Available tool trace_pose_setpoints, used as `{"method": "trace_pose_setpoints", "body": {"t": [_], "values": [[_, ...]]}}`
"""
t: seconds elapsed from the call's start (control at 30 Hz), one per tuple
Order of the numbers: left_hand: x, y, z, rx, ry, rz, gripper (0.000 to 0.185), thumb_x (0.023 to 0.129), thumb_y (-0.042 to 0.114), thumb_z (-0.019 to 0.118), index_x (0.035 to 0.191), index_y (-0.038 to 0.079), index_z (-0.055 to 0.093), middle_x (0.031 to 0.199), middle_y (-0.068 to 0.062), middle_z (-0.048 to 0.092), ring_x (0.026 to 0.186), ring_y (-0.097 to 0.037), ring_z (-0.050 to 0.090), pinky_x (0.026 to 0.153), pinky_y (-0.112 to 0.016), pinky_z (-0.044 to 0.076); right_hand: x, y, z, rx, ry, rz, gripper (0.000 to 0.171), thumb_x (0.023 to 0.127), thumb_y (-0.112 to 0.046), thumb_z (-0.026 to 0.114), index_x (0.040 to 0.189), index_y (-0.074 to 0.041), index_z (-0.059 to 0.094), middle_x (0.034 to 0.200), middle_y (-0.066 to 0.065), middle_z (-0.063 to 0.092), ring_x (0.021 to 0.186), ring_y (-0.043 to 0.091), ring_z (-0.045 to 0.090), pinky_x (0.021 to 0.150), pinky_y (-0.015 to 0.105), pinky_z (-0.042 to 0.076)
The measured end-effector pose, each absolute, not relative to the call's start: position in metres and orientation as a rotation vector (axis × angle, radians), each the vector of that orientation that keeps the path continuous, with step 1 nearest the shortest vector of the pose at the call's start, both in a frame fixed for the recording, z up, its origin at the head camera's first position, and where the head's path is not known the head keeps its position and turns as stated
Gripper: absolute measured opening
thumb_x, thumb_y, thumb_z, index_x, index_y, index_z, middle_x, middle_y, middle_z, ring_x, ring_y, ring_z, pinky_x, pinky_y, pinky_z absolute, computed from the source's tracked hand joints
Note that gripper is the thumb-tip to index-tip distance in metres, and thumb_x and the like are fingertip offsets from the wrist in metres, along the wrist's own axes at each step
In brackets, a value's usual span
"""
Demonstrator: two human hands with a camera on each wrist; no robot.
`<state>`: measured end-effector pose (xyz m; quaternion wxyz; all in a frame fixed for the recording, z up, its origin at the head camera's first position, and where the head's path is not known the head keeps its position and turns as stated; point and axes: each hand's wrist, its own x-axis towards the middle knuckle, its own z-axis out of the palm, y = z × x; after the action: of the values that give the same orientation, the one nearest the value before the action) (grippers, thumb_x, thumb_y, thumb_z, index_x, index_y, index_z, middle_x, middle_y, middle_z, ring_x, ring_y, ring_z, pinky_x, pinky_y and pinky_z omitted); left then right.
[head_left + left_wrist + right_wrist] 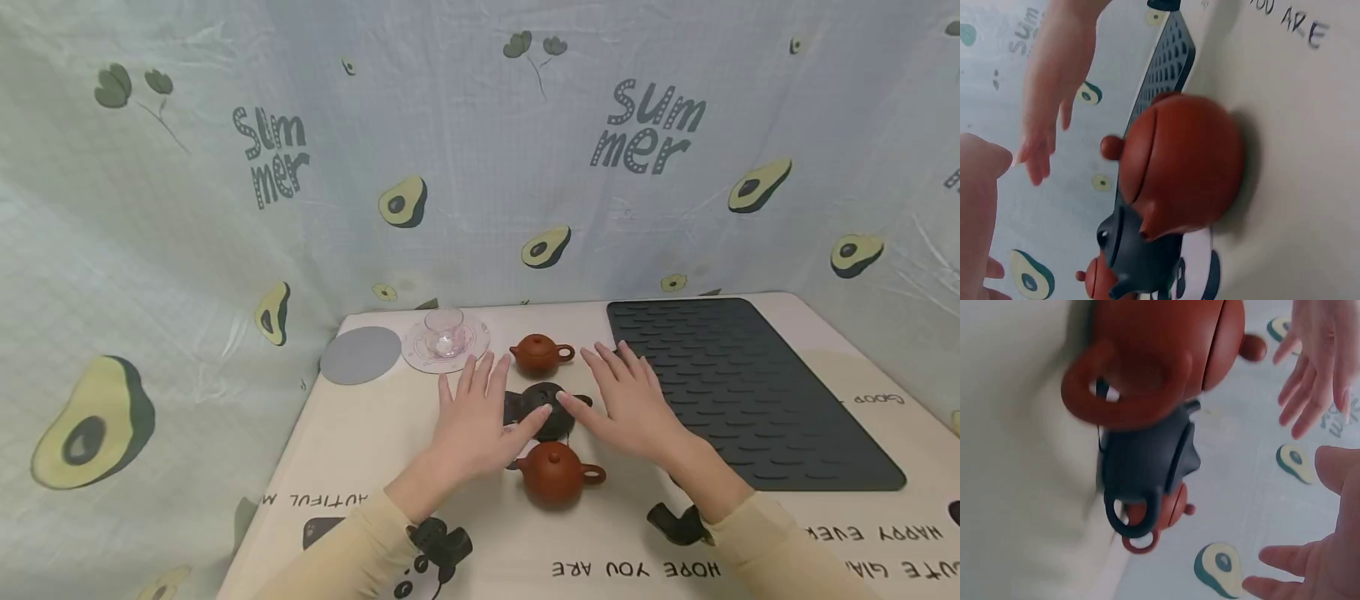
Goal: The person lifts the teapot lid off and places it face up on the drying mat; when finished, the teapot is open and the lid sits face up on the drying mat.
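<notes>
Three small lidded teapots stand in a line running away from me. Nearest is a round reddish-brown teapot (553, 477), its handle to the right. Behind it comes a black teapot (549, 413), partly covered by my fingertips in the head view. Farthest back sits a smaller reddish-brown teapot (537, 354). Over the row's left side my left hand (480, 417) is spread with straight fingers. My right hand (626, 400) hovers likewise on the right. Both wrist views show the hands raised above the teapots, apart from them and holding nothing.
A clear glass cup (446, 335) stands on a patterned round coaster (480, 337) at the back left, beside a grey round mat (360, 357). A dark ridged mat (750, 400) covers the right side. A printed curtain (465, 150) hangs behind the table.
</notes>
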<state>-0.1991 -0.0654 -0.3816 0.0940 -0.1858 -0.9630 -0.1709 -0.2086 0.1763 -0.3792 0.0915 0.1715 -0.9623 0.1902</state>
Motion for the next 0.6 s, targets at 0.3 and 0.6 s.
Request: {"method": "trace_pose_setpoints", "body": {"t": [0.3,0.6], "values": [[-0.169,-0.063,-0.404,-0.685,-2.71,-0.766,0.067,0.103,0.06,0.041,0.14,0.005,0.051,0.132,-0.014,0.057,0.126,-0.029,0.051,0.108,-0.048,0.039,-0.188,0.164,-0.394,0.649,-2.809,0.764,0.059,0.103,-0.056,0.053,0.133,-0.007,0.062,0.141,0.014,0.057,0.134,0.037,0.047,0.105,0.059,0.04],[-0.158,-0.069,-0.441,-0.517,-2.644,-1.186,0.033,0.105,0.05,0.049,0.101,0.02,0.061,0.078,0.011,0.054,0.072,-0.008,0.053,0.066,-0.026,0.044,-0.171,0.152,-0.414,0.734,-2.731,0.721,0.039,0.093,-0.055,0.071,0.11,-0.02,0.074,0.11,-0.006,0.066,0.108,0.018,0.058,0.092,0.044,0.05]]}}
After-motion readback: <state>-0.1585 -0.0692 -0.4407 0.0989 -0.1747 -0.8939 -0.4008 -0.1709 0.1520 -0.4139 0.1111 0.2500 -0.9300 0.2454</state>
